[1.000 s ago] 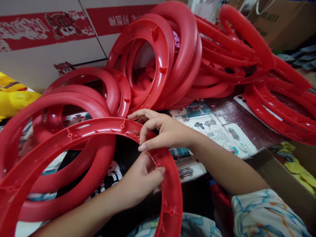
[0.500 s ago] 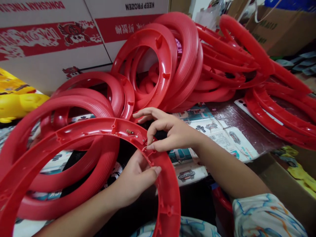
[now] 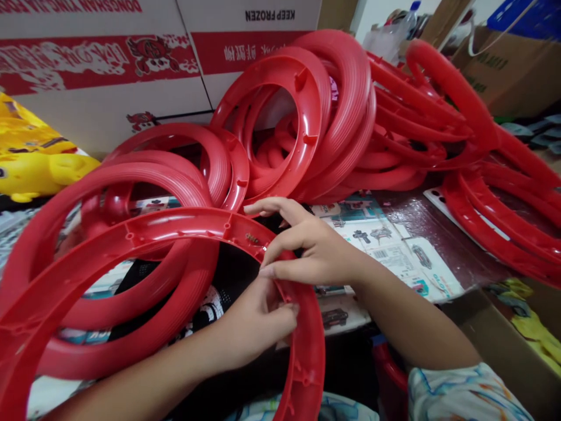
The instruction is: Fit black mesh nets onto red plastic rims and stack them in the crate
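A large red plastic half-ring [image 3: 188,225] lies hollow side up in front of me, with ribs and small round posts inside its channel. My left hand [image 3: 258,321] is closed on its inner rim at the right, the thumb lying over the channel. Just above, my right hand [image 3: 313,248] has thumb and index finger pinched together at the inner rim, close to my left fingers; what sits in the pinch is hidden. Its other fingers are bent over the channel. A small brass-coloured piece, perhaps a spring [image 3: 252,237], lies in the channel left of my right fingertips.
Many red rings [image 3: 337,117] are heaped on the table behind, several leaning at the left. White and red cartons [image 3: 100,99] stand at the back. A yellow toy [image 3: 48,175] is at the left. Flattened printed packaging [image 3: 394,245] covers part of the table. An open box [image 3: 495,339] holds yellow pieces.
The view has shifted a little. My right fingers have moved down along the inner rim, closer to my left hand. The thin pale strand at the pinch no longer shows clearly.
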{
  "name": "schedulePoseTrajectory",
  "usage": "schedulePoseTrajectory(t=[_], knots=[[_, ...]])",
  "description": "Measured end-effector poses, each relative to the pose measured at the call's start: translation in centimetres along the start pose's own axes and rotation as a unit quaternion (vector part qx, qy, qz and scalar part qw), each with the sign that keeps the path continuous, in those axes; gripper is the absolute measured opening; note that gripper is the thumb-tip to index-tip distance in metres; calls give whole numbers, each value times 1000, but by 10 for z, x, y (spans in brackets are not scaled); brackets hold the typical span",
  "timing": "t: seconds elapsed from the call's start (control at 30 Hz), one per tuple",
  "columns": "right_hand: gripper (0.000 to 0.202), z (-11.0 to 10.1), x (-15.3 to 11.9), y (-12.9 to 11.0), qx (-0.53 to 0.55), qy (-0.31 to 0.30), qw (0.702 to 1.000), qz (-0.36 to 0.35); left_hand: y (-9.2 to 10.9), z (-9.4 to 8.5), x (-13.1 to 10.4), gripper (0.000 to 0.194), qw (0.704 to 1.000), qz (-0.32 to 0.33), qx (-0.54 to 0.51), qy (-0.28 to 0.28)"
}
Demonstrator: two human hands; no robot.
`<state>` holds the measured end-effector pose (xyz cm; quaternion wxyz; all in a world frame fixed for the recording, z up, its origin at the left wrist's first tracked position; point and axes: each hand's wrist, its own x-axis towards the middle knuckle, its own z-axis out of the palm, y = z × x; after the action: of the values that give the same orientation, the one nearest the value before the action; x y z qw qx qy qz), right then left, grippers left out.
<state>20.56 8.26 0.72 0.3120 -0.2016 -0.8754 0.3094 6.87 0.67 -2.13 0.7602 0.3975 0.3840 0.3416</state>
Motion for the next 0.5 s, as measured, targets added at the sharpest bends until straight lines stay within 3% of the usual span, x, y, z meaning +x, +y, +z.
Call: schedulePoseTrajectory(t=[0.1,0.2,0.3,0.4,0.5], knots=[[6,-3,1,2,80,18,995,53,-3,-5,-5,22,999,-6,-45,-12],[5,-7,0,3,70,27,996,40,-6,-13,-6,29,995,26,-99,12],[8,-9,-2,5,-11,36,999,-36,-8,-17,-4,29,992,41,-116,7],[16,-11,-4,3,-130,57,978,-152,-9,-17,-2,28,993,46,-111,-2],[23,-10,-5,-6,-255,28,952,-167,-9,-14,0,29,992,58,-109,16]])
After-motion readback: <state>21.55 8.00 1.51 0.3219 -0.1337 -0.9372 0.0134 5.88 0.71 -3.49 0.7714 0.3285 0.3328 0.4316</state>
